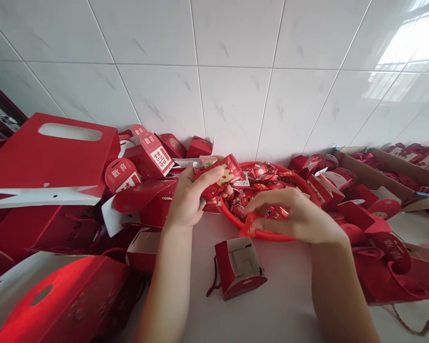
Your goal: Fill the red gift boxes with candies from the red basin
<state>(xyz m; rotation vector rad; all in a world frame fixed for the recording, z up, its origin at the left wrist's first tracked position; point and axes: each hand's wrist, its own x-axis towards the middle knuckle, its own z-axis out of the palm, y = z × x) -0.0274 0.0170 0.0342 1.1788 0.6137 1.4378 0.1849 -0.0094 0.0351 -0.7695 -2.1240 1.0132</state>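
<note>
My left hand (190,193) is closed round several wrapped candies (226,177) in shiny red wrappers with gold print. Over the front rim of a red-orange plastic basket (232,216), my right hand (289,214) pinches a red-wrapped candy (248,225) between thumb and fingers, slightly blurred. Loose red-wrapped candies (262,171) fill the basket. On the white table below both hands stands a small red gift box (240,268), its top open and white inside, with a dark red cord at its left side.
Red gift boxes and bags (67,157) crowd the left side, some with white characters. More red boxes (364,200) lie to the right, beside a cardboard carton (389,176) holding red items. A tiled wall (232,105) rises behind the basket.
</note>
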